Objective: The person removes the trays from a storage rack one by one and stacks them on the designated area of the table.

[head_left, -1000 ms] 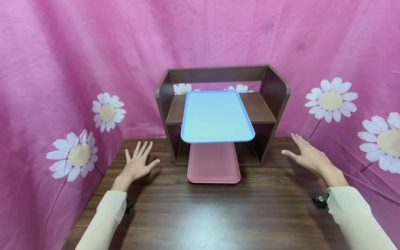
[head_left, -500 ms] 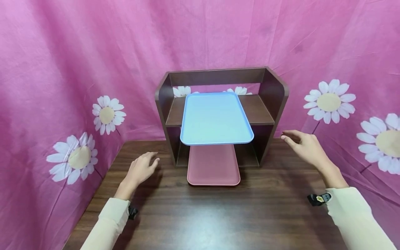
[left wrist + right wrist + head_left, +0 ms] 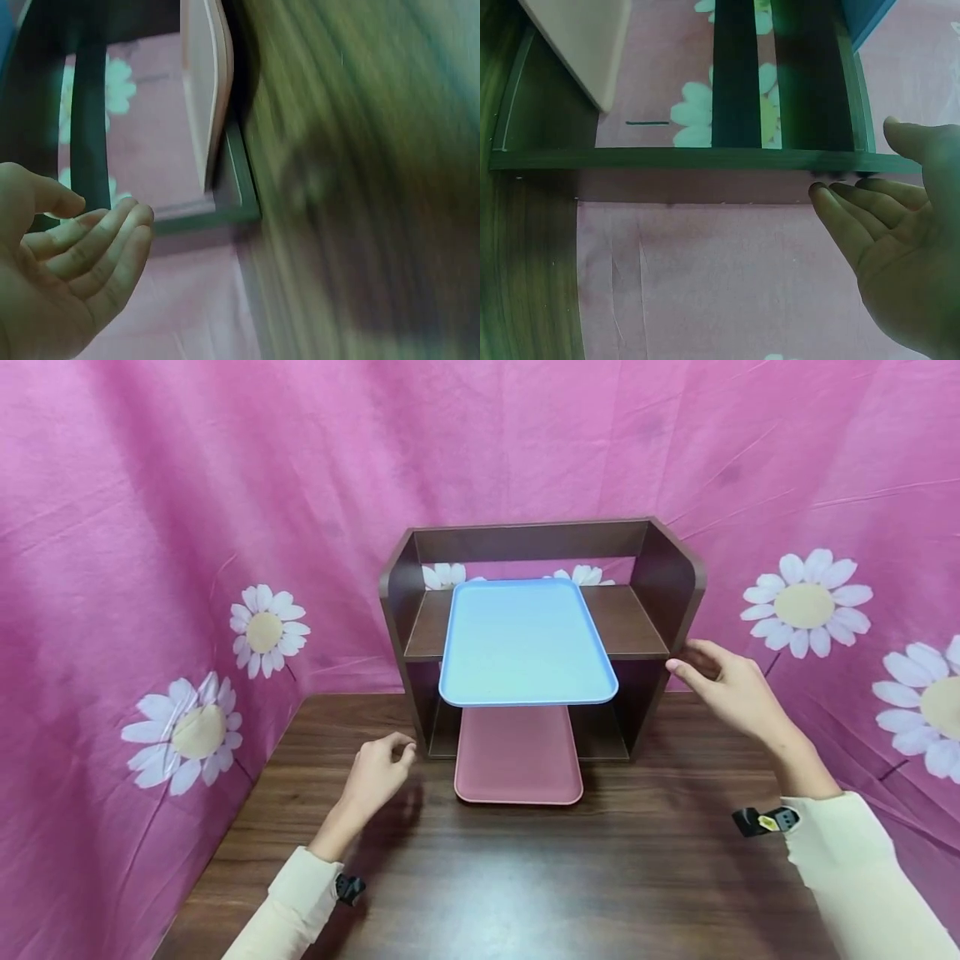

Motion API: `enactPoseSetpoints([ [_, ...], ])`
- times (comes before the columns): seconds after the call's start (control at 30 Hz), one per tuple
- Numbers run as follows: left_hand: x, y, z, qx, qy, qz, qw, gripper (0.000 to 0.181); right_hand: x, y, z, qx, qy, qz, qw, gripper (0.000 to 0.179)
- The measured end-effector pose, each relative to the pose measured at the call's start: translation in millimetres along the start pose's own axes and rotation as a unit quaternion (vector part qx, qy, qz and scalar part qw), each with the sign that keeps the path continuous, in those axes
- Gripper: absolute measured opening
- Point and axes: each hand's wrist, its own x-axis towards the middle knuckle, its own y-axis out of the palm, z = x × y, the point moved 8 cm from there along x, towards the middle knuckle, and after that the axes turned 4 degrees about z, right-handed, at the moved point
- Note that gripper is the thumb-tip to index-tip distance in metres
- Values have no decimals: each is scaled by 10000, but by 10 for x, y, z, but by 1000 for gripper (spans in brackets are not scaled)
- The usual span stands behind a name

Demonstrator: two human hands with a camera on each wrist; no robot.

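A dark brown two-tier desk shelf point(image 3: 630, 620) stands at the back of the table. On its upper board lies a light blue tray point(image 3: 528, 643), jutting out at the front. The pink tray point(image 3: 517, 760) below it sticks out of the lower tier over the tabletop. Beside the shelf's lower left front corner, my left hand point(image 3: 375, 775) hovers with loosely bent fingers and holds nothing. My right hand point(image 3: 738, 689) is at the right side panel point(image 3: 705, 159), fingertips close against its outer face. Its thumb is near the panel's front edge, and the hand spans the panel without gripping.
The dark wood-grain table point(image 3: 480, 877) extends in front of the shelf. A pink curtain point(image 3: 525, 443) with white daisies hangs behind and on both sides. Each wrist wears a small black strap device point(image 3: 765, 821).
Both hands have moved inward toward the shelf, the right one up to its side panel. Their spread fingers have bent. The shelf and both trays stay in place.
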Motion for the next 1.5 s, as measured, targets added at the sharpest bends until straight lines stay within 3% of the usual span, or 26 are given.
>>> enactPoseSetpoints([
  [0.13, -76, 117, -63, -544, -267, 172, 9980, 14, 58, 27, 14, 110, 56, 172, 9998, 70],
  [0.23, -143, 220, -93, -1050, -543, 361, 9923, 15, 88, 53, 16, 208, 71, 250, 9994, 70],
  [0.33, -208, 342, -127, -1713, -815, 579, 9801, 15, 118, 76, 18, 282, 92, 276, 9992, 69],
  [0.53, -334, 598, -208, -2755, -1069, 972, 9504, 18, 174, 114, 27, 194, 116, 254, 9994, 67],
  [0.6, -386, 688, -217, -3084, -1212, 1099, 9371, 20, 181, 130, 25, 196, 115, 248, 9994, 66],
  [0.83, -499, 991, -235, -4197, -1662, 1632, 8773, 29, 192, 133, 24, 95, -77, 10, 9999, 60],
  [0.9, -518, 1047, -256, -4402, -1690, 1740, 8645, 32, 202, 130, 21, 58, -103, -55, 9999, 59],
  [1.2, -649, 1269, -358, -5276, -2054, 1880, 8026, 38, 213, 121, 50, 72, -107, -275, 9995, 55],
  [1.37, -709, 1392, -424, -5762, -2254, 1880, 7628, 40, 196, 122, 52, 36, -52, -378, 9993, 53],
  [1.5, -735, 1475, -454, -6000, -2377, 1869, 7407, 43, 206, 118, 37, 57, -59, -435, 9990, 53],
])
